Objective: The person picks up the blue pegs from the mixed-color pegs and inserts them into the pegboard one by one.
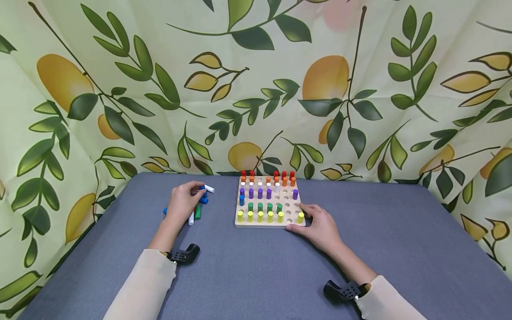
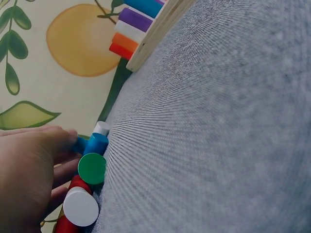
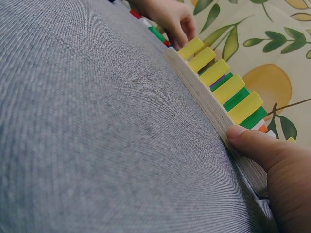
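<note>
Loose pegs (image 1: pixel 198 212), left of board (image 1: pixel 260 225), perhaps touching

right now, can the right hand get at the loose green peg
Probably not as it stands: the right hand holds the pegboard by its near right corner, and that board lies between it and the loose green peg.

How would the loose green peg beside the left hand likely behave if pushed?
The green peg would probably roll, since it lies on its side and has a round end. It is likely stiff, judging by its straight outline.
</note>
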`<state>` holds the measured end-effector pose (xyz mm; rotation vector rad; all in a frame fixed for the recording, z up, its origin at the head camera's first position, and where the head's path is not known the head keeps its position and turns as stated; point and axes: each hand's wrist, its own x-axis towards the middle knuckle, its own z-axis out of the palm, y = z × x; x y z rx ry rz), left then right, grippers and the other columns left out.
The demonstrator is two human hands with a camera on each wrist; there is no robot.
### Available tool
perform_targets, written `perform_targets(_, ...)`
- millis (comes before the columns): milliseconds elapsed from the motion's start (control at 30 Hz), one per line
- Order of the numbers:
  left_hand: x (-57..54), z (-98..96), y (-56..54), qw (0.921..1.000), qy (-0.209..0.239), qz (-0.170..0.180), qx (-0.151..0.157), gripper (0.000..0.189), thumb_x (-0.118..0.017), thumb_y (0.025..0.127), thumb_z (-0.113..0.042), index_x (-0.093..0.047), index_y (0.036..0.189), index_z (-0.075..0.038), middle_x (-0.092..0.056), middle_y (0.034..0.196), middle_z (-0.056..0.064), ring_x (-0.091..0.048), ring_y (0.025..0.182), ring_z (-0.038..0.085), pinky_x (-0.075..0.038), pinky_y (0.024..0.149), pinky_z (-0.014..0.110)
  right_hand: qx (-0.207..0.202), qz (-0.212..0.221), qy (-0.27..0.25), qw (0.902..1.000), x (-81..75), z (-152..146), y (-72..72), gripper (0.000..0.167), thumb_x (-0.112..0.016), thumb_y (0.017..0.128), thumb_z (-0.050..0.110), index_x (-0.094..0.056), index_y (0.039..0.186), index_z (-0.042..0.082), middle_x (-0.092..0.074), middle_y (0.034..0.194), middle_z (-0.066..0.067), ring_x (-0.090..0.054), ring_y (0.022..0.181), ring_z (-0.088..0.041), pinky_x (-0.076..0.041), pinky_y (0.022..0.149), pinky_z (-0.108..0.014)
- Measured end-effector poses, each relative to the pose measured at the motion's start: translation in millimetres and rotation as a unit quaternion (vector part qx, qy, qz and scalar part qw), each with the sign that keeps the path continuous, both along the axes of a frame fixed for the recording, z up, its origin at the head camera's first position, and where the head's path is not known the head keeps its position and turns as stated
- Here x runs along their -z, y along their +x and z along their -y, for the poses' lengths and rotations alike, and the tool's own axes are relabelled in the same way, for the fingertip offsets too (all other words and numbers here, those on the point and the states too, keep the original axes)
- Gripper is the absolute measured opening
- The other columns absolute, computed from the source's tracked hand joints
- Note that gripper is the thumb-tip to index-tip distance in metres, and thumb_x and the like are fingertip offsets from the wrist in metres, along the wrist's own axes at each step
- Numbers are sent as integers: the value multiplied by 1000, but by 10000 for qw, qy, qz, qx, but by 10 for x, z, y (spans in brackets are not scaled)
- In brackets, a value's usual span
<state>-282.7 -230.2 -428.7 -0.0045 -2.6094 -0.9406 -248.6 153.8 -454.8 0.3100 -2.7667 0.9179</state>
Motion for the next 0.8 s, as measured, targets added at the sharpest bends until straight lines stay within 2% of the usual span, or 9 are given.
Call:
perform_targets(233,-1,-2,-2,10000,-7,-26,22,28,-66,98,-18,-71,122,-5,-77,108,17,-75,98,31,-59,88,48,5,-17,17,10000,2,0,3,84,-87,73,51,-61,138,4,-69,119,-11,-58,93,-20,-43,78,-33)
perform_targets(467,-55,-57,5,9998,68,-165,56,28,-67,97,-17,-72,121,-4,-77,107,18,-75,98,30,-60,85,46,-1,-14,-8,10000,-3,0,15,84,-87,73,50,-61,138,4,-69,120,-11,-59,94,-20,-44,79,-34)
perform_targets(667,-191,-93,12,9981,504,-316,183,27,-68,96,-15,-72,120,-2,-76,107,18,-75,97,31,-60,83,45,-8,17,2,10000,-7,-4,15,85,-87,73,51,-61,139,4,-69,121,-12,-59,95,-20,-44,79,-34)
perform_targets(800,-293,-141,43,9975,523,-438,184,25,-70,95,-15,-73,117,-4,-77,104,17,-75,95,30,-60,83,45,-13,18,6,10000,-8,-2,9,85,-86,74,51,-61,139,4,-69,121,-12,-59,95,-20,-45,79,-35)
